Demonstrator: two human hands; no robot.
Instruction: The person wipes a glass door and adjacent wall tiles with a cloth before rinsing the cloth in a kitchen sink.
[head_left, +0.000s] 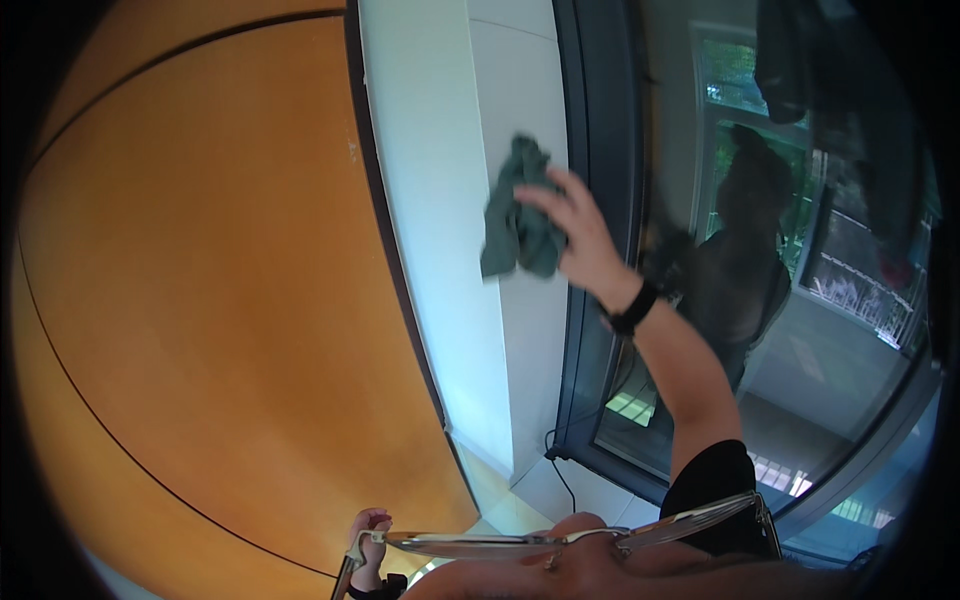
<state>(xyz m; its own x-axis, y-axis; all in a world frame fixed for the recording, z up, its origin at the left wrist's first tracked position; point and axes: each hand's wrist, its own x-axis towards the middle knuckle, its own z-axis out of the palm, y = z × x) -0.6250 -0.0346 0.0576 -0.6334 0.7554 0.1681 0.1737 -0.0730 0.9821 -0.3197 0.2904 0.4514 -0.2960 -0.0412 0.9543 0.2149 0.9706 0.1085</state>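
Observation:
My right hand (581, 232), with a black band at the wrist, is raised against a green cloth (517, 217). The crumpled cloth lies under its fingers and thumb, over the pale wall strip (521, 90) beside a dark-framed glass pane. Low in the picture, my left hand (369, 536) hangs near the orange-brown wood panel, its fingers loosely curled. No object shows in the left hand, which the eyeglasses partly cover.
A large orange-brown wood panel (225, 262) fills the left side. The dark window frame (600, 112) borders reflective glass (810, 360) on the right. A thin black cable (564, 484) hangs near the frame's lower corner.

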